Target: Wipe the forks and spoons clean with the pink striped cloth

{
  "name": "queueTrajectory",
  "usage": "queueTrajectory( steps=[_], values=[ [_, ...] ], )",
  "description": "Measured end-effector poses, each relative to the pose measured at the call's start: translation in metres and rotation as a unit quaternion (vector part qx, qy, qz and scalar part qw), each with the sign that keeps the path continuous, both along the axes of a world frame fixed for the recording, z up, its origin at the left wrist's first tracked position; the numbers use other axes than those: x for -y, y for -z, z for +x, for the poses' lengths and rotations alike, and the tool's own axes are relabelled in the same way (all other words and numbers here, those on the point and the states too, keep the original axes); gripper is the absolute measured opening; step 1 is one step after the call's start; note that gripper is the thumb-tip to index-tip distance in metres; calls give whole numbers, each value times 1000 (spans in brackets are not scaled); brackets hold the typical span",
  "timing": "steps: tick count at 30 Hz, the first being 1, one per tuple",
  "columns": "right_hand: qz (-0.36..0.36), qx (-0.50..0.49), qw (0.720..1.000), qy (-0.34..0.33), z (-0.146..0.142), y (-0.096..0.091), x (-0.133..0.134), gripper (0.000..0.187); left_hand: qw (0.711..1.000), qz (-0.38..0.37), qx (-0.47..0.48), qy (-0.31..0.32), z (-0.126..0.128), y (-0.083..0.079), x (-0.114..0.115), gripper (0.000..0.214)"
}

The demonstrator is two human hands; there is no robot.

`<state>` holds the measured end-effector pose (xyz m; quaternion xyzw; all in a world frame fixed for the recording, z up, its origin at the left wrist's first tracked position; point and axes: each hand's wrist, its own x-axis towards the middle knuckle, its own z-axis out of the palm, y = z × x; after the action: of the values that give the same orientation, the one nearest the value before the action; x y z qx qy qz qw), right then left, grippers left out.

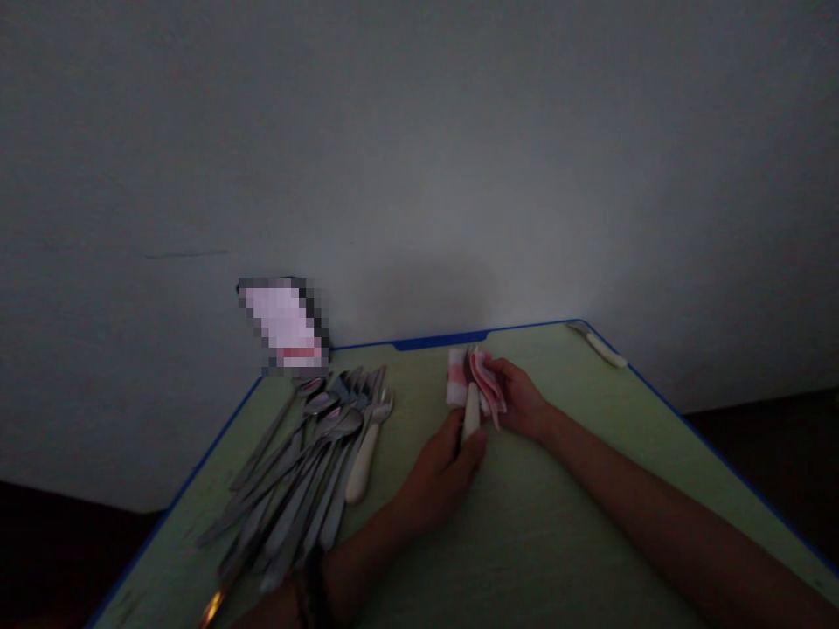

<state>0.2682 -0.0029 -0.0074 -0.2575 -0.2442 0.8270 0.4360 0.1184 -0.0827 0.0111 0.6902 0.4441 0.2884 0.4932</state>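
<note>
My left hand [449, 467] is closed around the white handle of a fork [471, 411], which points away from me with its metal head up. A pink and white cloth [486, 384] lies around and behind the fork's head. My right hand [517, 400] pinches the cloth from the right side, its fingers partly hidden by the fabric. To the left of my left hand lies a pile of metal cutlery [321, 459], with spoons and forks showing. At that pile's right edge is another white-handled fork [364, 459].
The light green table [551, 542] has a blue edge and stands against a grey wall [419, 175]. One white-handled fork [606, 349] lies at the far right corner. A phone-like object [285, 323], blurred out, leans at the far left corner.
</note>
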Motion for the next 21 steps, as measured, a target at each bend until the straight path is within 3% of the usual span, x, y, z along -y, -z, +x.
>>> queueTrajectory(
  steps=[21],
  values=[
    [-5,-8,1000,-3,0,4,-2,23,1000,3,6,-8,1,1,1,31]
  ],
)
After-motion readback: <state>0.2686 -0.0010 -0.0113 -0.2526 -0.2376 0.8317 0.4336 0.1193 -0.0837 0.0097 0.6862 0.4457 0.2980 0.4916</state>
